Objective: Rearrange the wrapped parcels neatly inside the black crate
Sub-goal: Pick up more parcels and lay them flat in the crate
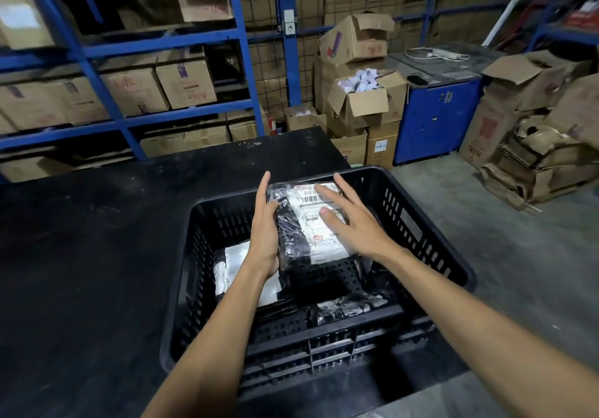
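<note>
A black slatted plastic crate [431, 233] stands on the right end of a black table [84, 255]. Over the crate a black-wrapped parcel with a white shipping label [311, 223] is held up. My left hand [265, 226] grips its left edge, thumb on top. My right hand [350, 220] lies flat on the label with fingers spread. A white-wrapped parcel [233, 265] lies at the crate's left wall, partly hidden by my left forearm. Another black-wrapped parcel [346, 309] lies near the crate's front wall.
Blue shelving [162, 40] with cardboard boxes fills the back left. Open cardboard boxes [363, 100] are stacked behind the table. A blue cabinet [434, 119] and flattened cartons [531, 164] stand to the right on the concrete floor.
</note>
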